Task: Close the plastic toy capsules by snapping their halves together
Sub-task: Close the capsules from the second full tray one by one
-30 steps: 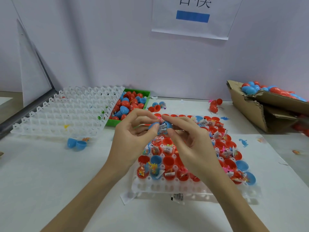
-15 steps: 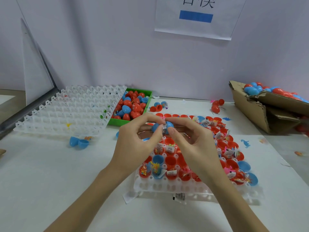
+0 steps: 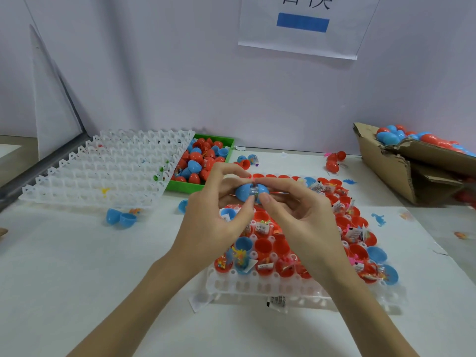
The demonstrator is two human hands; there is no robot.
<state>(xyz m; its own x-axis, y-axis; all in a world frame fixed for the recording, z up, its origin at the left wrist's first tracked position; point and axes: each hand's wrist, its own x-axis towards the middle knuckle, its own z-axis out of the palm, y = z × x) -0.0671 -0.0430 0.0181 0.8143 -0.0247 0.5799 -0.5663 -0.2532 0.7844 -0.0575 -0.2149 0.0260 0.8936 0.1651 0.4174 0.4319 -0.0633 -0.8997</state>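
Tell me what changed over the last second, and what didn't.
The left hand and right hand have pressed the blue capsule halves nearer together; a packet still shows in the gap. Both hands kept their grip. The filled tray, empty tray and green bin stayed put.

— What is worn on the arms?
— Nothing: both forearms are bare to the frame's edge (no sleeve, watch or ring), slim left hand (image 3: 215,220), slim right hand (image 3: 301,217).
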